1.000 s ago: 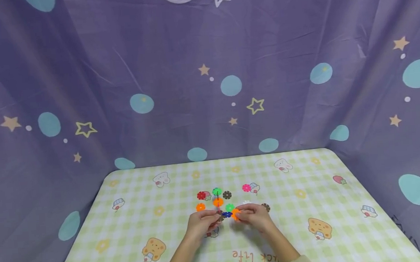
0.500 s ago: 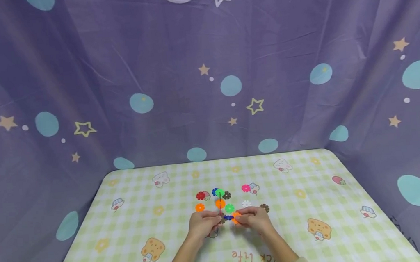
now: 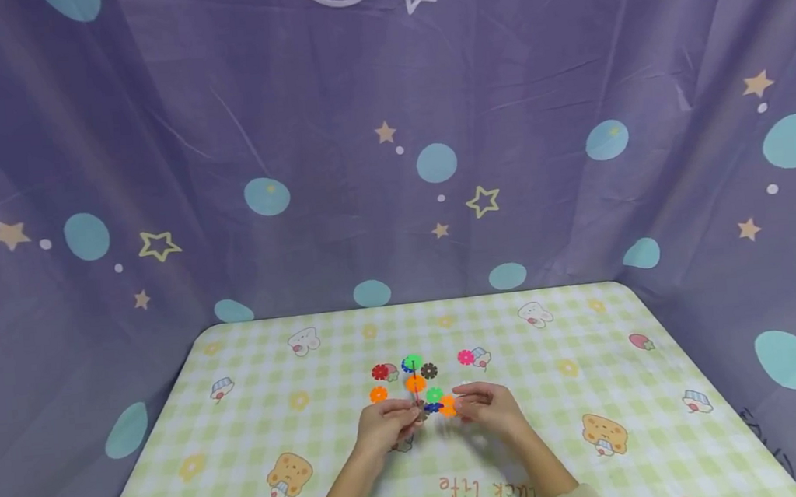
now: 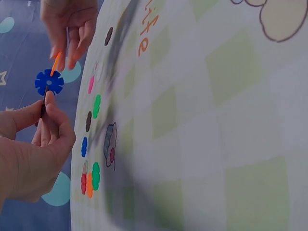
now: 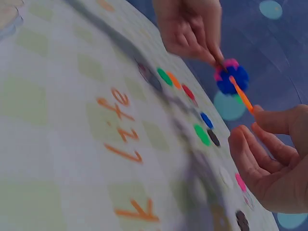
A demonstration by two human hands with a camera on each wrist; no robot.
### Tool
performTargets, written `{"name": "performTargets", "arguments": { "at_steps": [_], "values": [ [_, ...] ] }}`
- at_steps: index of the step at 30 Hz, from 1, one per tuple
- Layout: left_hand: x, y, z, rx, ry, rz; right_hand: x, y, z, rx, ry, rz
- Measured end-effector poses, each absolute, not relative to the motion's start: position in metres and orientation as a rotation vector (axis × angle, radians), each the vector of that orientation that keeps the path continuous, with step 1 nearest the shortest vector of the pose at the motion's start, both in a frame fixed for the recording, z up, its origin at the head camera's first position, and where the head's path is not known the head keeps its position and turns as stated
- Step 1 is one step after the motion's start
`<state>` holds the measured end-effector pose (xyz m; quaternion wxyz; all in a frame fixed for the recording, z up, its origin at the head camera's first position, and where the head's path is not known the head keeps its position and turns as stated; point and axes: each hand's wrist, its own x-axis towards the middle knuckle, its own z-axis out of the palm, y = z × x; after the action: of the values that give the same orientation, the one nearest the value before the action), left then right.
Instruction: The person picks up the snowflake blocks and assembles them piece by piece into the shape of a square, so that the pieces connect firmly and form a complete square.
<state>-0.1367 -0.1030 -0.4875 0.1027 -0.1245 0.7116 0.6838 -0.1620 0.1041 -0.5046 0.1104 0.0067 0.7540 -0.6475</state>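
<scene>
Above the tabletop hangs a chain of slotted snowflake discs, joined edge to edge. My left hand pinches its brown disc between thumb and fingers. Slotted to that is a blue disc, which bears an orange disc on its other side. From the brown disc the chain runs away from me through a pink disc seen edge-on, another orange disc and a green disc. My right hand has its thumb at the outer orange disc's edge; its other fingers stand apart from the disc.
Loose discs lie on the checked tablecloth: red, orange, brown, green, pink, and a white one with another brown near my right hand. A purple curtain surrounds the table.
My right fingers have come away from the outer orange disc and the hand has shifted slightly right. The joined discs dipped, then rose slightly. My left hand keeps its pinch.
</scene>
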Motion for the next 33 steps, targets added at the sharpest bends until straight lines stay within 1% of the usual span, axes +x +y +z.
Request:
{"name": "performTargets", "arguments": {
  "at_steps": [7, 15, 21, 27, 33],
  "values": [
    [-0.139, -0.11, -0.484, -0.325, 2.081, 2.065, -0.174, 0.133, -0.51, 0.07, 2.497, -1.804],
    [-0.14, -0.114, -0.485, -0.345, 2.103, 2.05, -0.179, 0.157, -0.516, -0.041, 2.888, -1.484],
    [-0.14, -0.114, -0.486, -0.359, 2.104, 2.042, -0.179, 0.161, -0.526, -0.064, 2.951, -1.292],
    [-0.14, -0.115, -0.488, -0.377, 2.099, 2.04, -0.179, 0.16, -0.536, -0.14, 3.03, -1.212],
    [-0.14, -0.115, -0.488, -0.389, 2.089, 2.055, -0.181, 0.157, -0.536, -0.15, 3.076, -1.098]
  ]
}}
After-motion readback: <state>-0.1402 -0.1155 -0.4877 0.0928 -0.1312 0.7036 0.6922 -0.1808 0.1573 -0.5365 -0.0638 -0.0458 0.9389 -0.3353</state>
